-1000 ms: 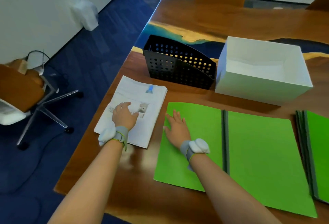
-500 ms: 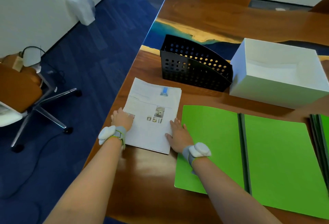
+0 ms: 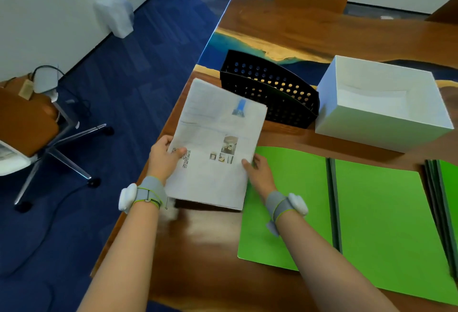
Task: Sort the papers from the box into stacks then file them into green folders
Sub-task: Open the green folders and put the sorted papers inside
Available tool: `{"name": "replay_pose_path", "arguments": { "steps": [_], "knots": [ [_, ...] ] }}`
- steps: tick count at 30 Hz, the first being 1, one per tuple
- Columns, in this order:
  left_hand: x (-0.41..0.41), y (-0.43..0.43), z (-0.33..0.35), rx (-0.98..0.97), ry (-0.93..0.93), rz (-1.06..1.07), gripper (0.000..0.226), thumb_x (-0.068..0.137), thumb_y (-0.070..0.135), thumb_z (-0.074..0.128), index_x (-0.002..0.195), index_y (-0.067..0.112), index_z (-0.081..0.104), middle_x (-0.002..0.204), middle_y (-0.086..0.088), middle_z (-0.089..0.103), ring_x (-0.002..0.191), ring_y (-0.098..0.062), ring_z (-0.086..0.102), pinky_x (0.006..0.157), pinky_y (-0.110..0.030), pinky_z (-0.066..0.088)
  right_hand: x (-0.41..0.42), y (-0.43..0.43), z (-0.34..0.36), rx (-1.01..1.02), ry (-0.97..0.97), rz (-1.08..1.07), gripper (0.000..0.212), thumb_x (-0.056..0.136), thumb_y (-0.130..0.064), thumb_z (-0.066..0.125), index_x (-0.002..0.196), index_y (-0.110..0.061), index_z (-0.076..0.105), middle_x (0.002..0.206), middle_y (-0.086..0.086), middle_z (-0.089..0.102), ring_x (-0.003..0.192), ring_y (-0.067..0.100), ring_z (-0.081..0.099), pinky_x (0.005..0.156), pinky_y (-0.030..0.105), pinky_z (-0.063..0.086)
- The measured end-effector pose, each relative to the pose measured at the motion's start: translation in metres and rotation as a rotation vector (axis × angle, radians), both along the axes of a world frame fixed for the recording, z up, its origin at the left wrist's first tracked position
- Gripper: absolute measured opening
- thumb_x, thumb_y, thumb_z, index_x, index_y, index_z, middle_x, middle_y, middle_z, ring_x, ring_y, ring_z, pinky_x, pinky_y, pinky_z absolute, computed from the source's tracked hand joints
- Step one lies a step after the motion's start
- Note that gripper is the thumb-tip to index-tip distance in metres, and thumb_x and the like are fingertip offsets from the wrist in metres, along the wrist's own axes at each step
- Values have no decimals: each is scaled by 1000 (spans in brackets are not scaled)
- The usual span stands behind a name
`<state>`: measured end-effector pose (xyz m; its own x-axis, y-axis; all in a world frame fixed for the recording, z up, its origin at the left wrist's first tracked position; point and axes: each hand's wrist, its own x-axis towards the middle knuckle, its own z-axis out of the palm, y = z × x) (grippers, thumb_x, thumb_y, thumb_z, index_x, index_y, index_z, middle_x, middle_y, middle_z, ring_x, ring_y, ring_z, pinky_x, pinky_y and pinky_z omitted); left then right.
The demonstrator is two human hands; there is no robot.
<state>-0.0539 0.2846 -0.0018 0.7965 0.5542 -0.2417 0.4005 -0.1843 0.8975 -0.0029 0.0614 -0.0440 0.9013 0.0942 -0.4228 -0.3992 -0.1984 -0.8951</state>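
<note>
A stack of printed papers [image 3: 218, 138] with small photos and a blue mark is lifted off the wooden table [image 3: 309, 31], tilted toward me. My left hand [image 3: 164, 156] grips its left edge, thumb on top. My right hand [image 3: 257, 172] grips its right edge, fingers underneath. An open green folder [image 3: 371, 212] lies flat just right of the papers, its left flap under my right wrist. More green folders [image 3: 446, 187] are stacked at the far right edge. The white box [image 3: 381, 103] stands behind the folder and looks empty.
A black perforated file holder [image 3: 270, 91] stands behind the papers, left of the white box. The table's left edge runs close to my left hand. An office chair [image 3: 29, 125] and cables sit on the blue carpet to the left.
My right hand moved from the green folder to the stack's right edge. Both hands then took hold of the stack and raised it off the table.
</note>
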Motion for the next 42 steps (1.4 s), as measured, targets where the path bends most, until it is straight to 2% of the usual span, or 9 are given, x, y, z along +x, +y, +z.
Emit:
{"name": "replay_pose_path", "arguments": {
  "steps": [3,6,11,16,24,28,32,37,42],
  "knots": [
    [1,-19,18,-130,-82,-44,22,83,3,66,88,23,57,92,0,68,80,-18,65,70,-32,53,13,-20,22,285,124,-142,52,86,-9,68,131,0,43,125,17,60,100,23,62,73,23,54],
    [7,-52,26,-225,-99,-90,23,85,0,64,98,18,55,105,-11,67,90,-27,65,81,-41,54,21,-53,37,405,106,-94,38,83,-6,69,119,-3,59,113,12,68,86,19,68,75,29,58],
    [19,-120,23,-283,-80,-140,28,88,2,60,110,10,46,104,-11,61,91,-26,60,82,-42,51,27,-119,53,397,-3,-120,29,88,1,60,117,-6,58,94,3,69,70,10,68,63,26,58],
    [40,-191,26,-453,-85,-143,34,86,17,66,113,12,46,107,-5,62,91,-19,64,76,-35,53,23,-193,60,405,-28,-167,24,88,2,59,110,-7,59,90,4,69,68,14,68,61,28,58],
    [67,-326,41,-531,-171,-249,20,79,-1,70,97,5,67,100,-11,68,74,-11,69,65,-23,57,22,-308,69,284,-157,-375,32,80,8,65,110,-1,60,101,18,66,87,28,63,83,43,53],
    [71,-391,48,-483,-236,-291,17,81,1,69,96,9,66,92,-3,69,81,-12,64,76,-30,54,27,-357,79,167,-313,-510,33,74,10,71,101,-6,62,97,12,66,79,18,64,78,33,54],
    [71,-419,47,-425,-321,-317,23,79,-7,68,88,13,64,97,-10,62,89,-19,53,79,-35,47,30,-379,79,190,-374,-580,34,72,11,72,104,8,63,79,-4,67,58,-6,61,64,14,52],
    [64,-436,33,-380,-270,-356,36,72,-7,74,102,9,62,93,-4,66,89,-20,59,72,-25,54,17,-405,68,271,-310,-598,32,67,5,79,95,-4,66,85,1,69,64,3,65,71,25,56],
    [68,-448,42,-374,-285,-250,35,71,-2,77,101,12,64,99,-7,67,91,-21,62,83,-37,53,18,-407,69,309,-306,-605,32,71,2,78,100,-2,65,92,9,68,71,10,64,70,21,56]
  ]
}}
